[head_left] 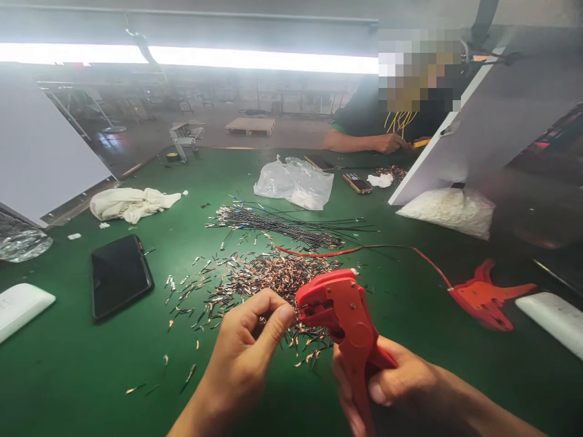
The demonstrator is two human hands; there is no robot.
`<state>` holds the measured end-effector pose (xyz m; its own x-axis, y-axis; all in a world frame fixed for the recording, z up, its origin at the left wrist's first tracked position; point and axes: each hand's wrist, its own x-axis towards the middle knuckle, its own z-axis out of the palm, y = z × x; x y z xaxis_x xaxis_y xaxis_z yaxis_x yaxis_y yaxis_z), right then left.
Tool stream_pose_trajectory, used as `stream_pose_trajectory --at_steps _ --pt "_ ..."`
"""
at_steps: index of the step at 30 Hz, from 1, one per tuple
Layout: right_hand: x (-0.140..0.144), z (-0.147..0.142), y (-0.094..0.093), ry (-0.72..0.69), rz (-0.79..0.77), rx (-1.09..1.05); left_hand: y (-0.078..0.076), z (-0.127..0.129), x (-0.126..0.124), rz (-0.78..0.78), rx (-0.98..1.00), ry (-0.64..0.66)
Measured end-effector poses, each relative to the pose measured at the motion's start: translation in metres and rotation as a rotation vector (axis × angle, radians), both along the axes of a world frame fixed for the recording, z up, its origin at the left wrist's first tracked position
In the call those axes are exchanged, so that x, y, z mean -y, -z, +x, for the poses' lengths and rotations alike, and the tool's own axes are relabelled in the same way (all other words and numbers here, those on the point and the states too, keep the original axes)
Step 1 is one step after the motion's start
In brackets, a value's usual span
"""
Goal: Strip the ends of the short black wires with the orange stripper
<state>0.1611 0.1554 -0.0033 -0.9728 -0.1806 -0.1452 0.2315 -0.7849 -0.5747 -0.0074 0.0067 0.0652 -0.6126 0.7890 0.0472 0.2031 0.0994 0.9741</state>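
My right hand (387,379) is wrapped round the handles of a red wire stripper (353,321), whose jaws point left. My left hand (255,340) is closed in a pinch, its thumb and forefinger right at the jaws. Between those fingertips is what looks like a thin dark wire, mostly hidden. Below and behind the jaws spreads a pile of short wire offcuts (268,273), black with bare copper. Beyond it lies a bundle of long black wires (282,224), with metal terminals and some blue bits at their left ends.
A black phone (121,276) lies at left, near a white cloth (132,204). Behind the bundle is a clear plastic bag (294,182). A second red wire stripper (487,297) with a red cord (387,246) lies right. Across the green table (82,376) sits a person (364,115) handling yellow wires.
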Motion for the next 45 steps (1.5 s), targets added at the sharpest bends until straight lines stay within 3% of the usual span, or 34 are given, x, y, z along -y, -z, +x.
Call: stream_pose_trajectory --at_steps 3,20,32,37,45 --pt "0.001 -0.001 -0.001 0.002 0.006 0.005 0.002 0.0 0.001 -0.02 -0.023 -0.025" --pt "0.004 0.003 -0.007 -0.014 0.192 0.011 -0.003 -0.004 0.009 -0.07 -0.122 0.119" --pt "0.004 -0.004 -0.001 0.027 0.364 -0.157 -0.002 -0.009 0.006 -0.051 -0.158 0.102" --pt "0.005 -0.002 -0.005 -0.001 0.41 -0.027 0.0 -0.011 0.005 -0.036 -0.149 0.078" --pt "0.017 0.003 -0.006 0.109 0.421 0.124 0.003 -0.015 0.002 -0.091 -0.13 0.057"
